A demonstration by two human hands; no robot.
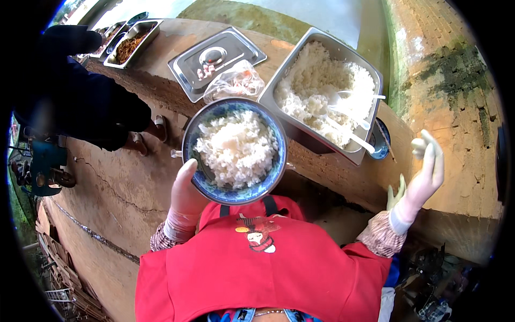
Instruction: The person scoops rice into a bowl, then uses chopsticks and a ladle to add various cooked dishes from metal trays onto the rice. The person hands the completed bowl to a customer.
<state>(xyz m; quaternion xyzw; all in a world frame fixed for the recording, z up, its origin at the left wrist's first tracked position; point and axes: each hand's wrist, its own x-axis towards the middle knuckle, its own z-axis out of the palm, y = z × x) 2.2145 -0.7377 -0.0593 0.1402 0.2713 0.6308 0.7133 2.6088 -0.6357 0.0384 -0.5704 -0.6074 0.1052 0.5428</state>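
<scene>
My left hand (186, 194), in a thin pale glove, grips the near rim of a blue bowl (197, 124) heaped with white rice and holds it up in front of my red apron. My right hand (426, 170), also gloved, hangs free at the right with its fingers spread and nothing in it. Beyond the bowl a steel tray (322, 38) full of white rice rests on a brick counter. Two white plastic spoons (350, 132) lie in that rice.
A steel lid (185, 67) and a clear plastic bag (236, 81) lie on the brick counter (456, 107) left of the rice tray. Further trays of food (131, 45) stand at the far left. A person in dark clothes (80, 102) stands at the left on the dirt floor.
</scene>
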